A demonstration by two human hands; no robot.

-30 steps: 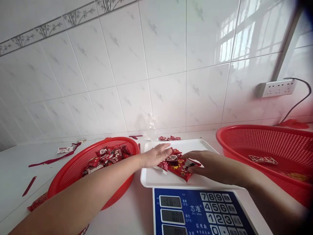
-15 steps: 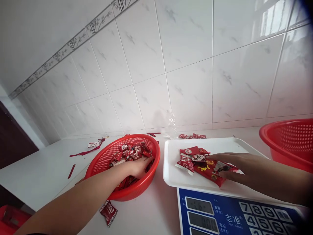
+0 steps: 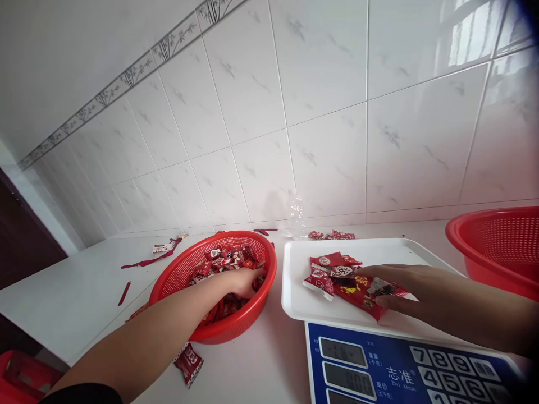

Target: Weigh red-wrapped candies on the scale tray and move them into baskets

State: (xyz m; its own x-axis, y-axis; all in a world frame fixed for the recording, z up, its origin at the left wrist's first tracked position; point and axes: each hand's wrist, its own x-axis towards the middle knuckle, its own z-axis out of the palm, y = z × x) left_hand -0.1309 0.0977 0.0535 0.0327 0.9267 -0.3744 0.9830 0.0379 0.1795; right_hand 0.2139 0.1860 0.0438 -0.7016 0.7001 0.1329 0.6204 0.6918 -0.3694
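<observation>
My left hand (image 3: 247, 281) is down among small red wrapped snack packets (image 3: 223, 262) in a red plastic basket (image 3: 213, 335). Its fingers curl downward into the pile; the tips and whatever they grip are hidden. On the white tray (image 3: 295, 307) of a scale, my right hand (image 3: 402, 286) holds a larger red bag (image 3: 360, 297) with gold print, thumb on the near side and fingers over the far side. Several small packets (image 3: 320, 280) lie against the bag's left end. The blue scale panel (image 3: 400, 359) stands in front of the tray.
Another red basket (image 3: 492, 264) stands at the right. A clear plastic bottle (image 3: 297, 216) is by the tiled wall, near more red packets (image 3: 332, 235). One packet (image 3: 188, 363) lies before the left basket. Red strips (image 3: 154, 260) and a white wrapper (image 3: 161, 248) lie at left.
My left hand has shifted slightly within the basket, its fingers now bent further down into the packets. The right hand and the red bag stay in place.
</observation>
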